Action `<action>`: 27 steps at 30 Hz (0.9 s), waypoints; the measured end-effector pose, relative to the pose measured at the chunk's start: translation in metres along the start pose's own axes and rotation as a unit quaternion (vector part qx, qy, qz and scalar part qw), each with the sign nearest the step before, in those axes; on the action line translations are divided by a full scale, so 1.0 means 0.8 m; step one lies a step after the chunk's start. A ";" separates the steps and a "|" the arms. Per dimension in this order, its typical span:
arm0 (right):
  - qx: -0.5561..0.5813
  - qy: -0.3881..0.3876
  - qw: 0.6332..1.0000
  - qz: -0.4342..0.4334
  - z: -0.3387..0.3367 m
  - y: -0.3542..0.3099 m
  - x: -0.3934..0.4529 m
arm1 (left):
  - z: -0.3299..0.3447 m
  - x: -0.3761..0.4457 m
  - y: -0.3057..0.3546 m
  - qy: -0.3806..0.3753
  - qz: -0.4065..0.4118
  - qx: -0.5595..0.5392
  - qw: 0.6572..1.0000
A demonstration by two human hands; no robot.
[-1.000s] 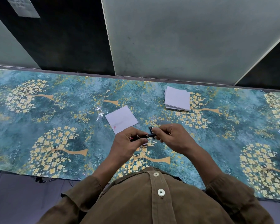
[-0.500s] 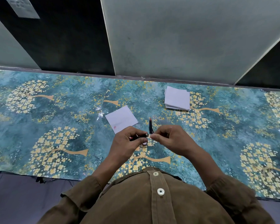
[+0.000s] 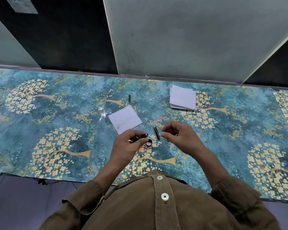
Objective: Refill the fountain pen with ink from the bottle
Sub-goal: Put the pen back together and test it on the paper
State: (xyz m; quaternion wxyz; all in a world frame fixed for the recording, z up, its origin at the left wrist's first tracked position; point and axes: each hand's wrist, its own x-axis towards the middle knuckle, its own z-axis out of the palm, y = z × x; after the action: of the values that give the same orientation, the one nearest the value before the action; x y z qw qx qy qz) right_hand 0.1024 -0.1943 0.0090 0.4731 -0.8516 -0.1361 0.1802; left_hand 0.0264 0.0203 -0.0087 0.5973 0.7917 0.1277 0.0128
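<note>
Between both hands, pen barrel [image 3: 156,132] on tablecloth [image 3: 56,113].

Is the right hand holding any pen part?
No, the right hand is open and empty; a dark pen piece lies on the table beside it.

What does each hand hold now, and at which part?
The left hand grips a pen piece at its rear end. The right hand is open and holds nothing.

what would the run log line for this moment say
left hand: holds pen part | right hand: open, empty | second pen part: lying on table | small cap: on table by left hand
</note>
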 end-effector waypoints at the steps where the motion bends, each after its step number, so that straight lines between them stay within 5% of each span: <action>1: 0.001 -0.004 1.000 0.003 0.002 0.001 0.001 | -0.001 0.000 -0.001 0.006 -0.002 0.002 1.000; 16: -0.130 -0.127 0.983 -0.020 0.092 -0.040 0.162 | -0.073 0.003 -0.013 0.137 -0.037 -0.025 0.990; 22: -0.218 -0.112 0.968 -0.046 0.156 -0.068 0.262 | -0.122 -0.001 -0.025 0.185 -0.065 -0.048 0.979; 27: -0.367 -0.141 0.915 -0.096 0.204 -0.068 0.323 | -0.156 0.003 -0.040 0.197 -0.079 -0.052 0.976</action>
State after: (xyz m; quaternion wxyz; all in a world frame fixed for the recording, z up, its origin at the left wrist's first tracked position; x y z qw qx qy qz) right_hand 0.2603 0.0615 -0.0699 0.1183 -0.9140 -0.3387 0.1893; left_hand 0.0014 0.1463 -0.0037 0.5994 0.7291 0.3045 0.1282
